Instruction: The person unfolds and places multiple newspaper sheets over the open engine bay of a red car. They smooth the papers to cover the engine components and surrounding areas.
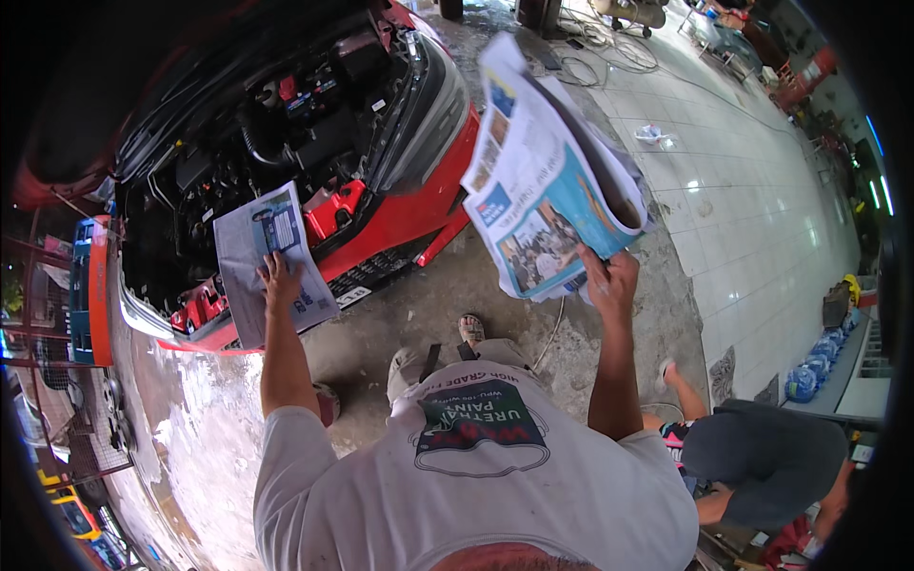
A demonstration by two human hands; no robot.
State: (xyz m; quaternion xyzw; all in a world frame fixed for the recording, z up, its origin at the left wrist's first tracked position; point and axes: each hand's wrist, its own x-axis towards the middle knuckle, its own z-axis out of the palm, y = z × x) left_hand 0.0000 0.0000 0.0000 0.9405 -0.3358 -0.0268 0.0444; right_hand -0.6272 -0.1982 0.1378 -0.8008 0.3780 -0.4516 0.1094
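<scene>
Newspaper sheet (249, 278) on red car (435, 206)

- I see headlines on the raised newspaper (543, 214).
- Print on the flat newspaper sheet (249, 243).
- Block lettering on the white shirt (381, 476).
- Characters on the car plate (353, 297).

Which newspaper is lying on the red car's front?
The spread sheet under the left hand; the other, a bunch, is held up in the right hand.
</scene>
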